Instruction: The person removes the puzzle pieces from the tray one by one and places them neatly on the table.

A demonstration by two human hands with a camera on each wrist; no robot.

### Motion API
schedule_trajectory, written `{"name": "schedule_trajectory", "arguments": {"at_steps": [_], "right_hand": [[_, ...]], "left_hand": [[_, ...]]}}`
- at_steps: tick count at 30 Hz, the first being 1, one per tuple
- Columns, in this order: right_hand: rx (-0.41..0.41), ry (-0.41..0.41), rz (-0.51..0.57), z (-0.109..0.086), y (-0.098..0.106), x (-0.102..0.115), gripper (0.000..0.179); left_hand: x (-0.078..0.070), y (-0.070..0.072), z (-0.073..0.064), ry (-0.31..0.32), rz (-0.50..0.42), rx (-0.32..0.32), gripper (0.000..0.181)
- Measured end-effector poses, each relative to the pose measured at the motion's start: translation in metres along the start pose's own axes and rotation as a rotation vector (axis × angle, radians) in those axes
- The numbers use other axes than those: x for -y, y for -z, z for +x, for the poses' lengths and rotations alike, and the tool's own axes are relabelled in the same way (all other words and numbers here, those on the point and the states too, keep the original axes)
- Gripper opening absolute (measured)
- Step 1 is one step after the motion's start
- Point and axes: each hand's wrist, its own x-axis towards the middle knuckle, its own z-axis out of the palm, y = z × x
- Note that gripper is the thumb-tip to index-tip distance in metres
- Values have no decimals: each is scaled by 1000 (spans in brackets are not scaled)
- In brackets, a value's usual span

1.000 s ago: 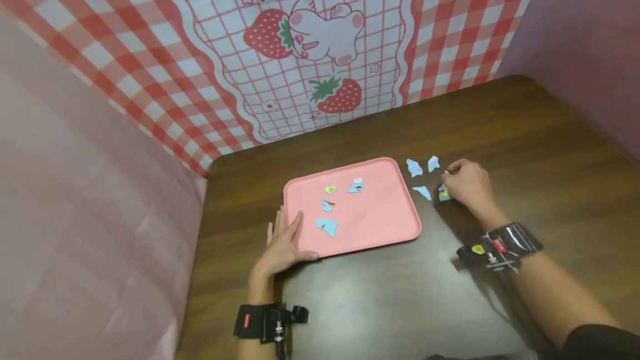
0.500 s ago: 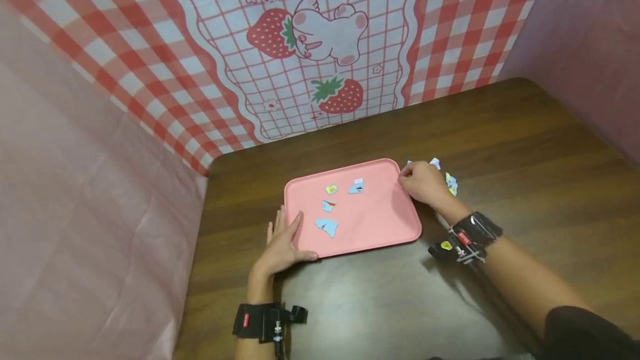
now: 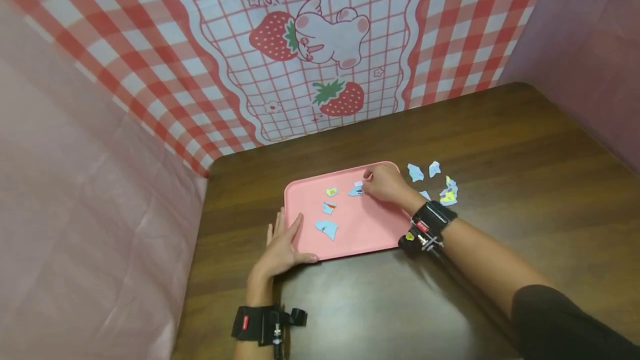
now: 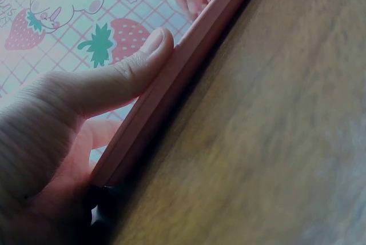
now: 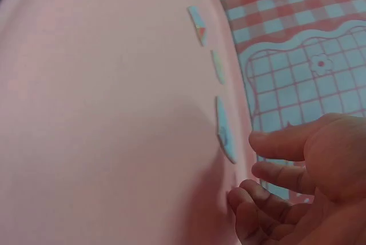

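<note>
My left hand (image 3: 276, 251) rests at the near left corner of a pink tray (image 3: 370, 226), fingers spread and thumb straight along the front rim, as the left wrist view also shows. Over the tray's far right part, my right hand (image 3: 386, 183) reaches in with its fingertips close by a flat, irregular light blue piece (image 3: 356, 189). The right wrist view shows a gap between thumb (image 5: 280, 144) and forefinger, with nothing visible in it. Other flat printed pieces lie on the tray: a small yellow one (image 3: 331, 191), a blue-red one (image 3: 328, 208) and a larger blue one (image 3: 326, 229).
Right of the tray, on the wooden table (image 3: 500, 154), lie two pale blue pieces (image 3: 415, 172), a partly hidden one (image 3: 425, 195) and a yellow-blue cluster (image 3: 449, 191). A strawberry-patterned cloth (image 3: 325, 43) hangs behind. Pink cloth walls (image 3: 85, 210) stand at the sides.
My right hand has moved left from the cluster on the table, across the tray's right rim, to the blue piece at the back. The left hand has kept its place on the tray.
</note>
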Motion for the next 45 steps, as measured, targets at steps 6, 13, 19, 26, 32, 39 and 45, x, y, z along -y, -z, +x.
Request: {"name": "schedule_trajectory", "arguments": {"at_steps": [6, 13, 19, 26, 32, 39, 45], "right_hand": [[28, -16, -3, 6, -12, 2, 35], [25, -6, -37, 7, -16, 4, 32], [35, -53, -63, 7, -19, 6, 30], [38, -73, -60, 11, -22, 7, 32], [5, -93, -16, 9, -23, 10, 29], [-81, -64, 115, 10, -24, 7, 21], [-74, -60, 184, 10, -23, 3, 20]], "left_hand": [[2, -1, 0, 7, -7, 1, 116], [2, 1, 2, -3, -5, -11, 116], [1, 1, 2, 1, -1, -3, 116], [0, 2, 3, 15, -9, 1, 116], [2, 1, 3, 7, -9, 3, 117], [2, 1, 3, 17, -5, 6, 116], [2, 0, 3, 22, 1, 9, 116]]}}
